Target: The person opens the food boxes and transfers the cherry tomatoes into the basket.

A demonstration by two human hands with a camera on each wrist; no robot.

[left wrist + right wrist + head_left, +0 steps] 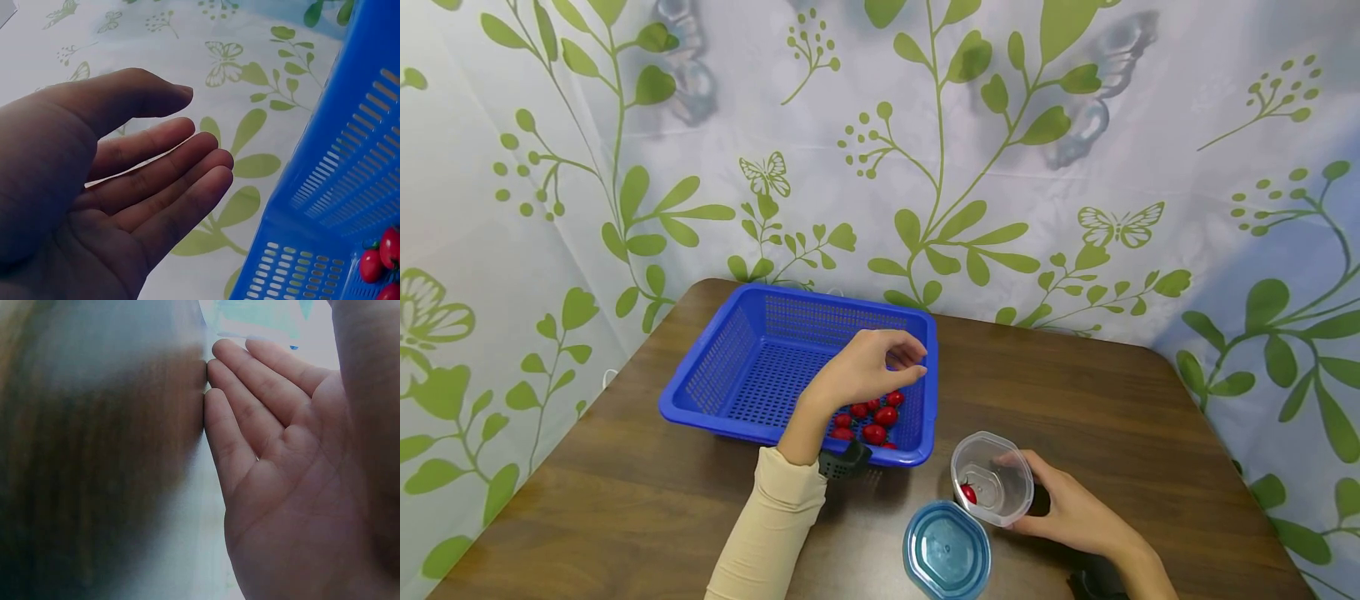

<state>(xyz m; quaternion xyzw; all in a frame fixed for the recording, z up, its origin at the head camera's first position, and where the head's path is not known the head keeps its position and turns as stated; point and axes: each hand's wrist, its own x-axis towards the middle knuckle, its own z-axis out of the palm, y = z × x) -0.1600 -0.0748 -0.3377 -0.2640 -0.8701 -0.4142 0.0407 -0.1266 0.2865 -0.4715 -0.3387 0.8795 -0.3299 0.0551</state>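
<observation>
Over the right part of the blue plastic basket (700,392), my left hand (876,367) hangs with relaxed fingers and nothing in them. Several red cherry tomatoes (875,433) lie beneath it in the basket's near right corner. In the left wrist view the palm and the loosely bent fingers (181,169) show beside the basket wall. My right hand (1067,508) holds a clear plastic container (1011,479) from its right side, thumb at the near side and fingers behind. The container's mouth leans towards me, and one cherry tomato (968,494) lies inside.
A round translucent blue lid (947,550) lies on the brown wooden table (1045,375), close in front of the container. Behind the table hangs a white cloth (820,167) with green leaves and butterflies.
</observation>
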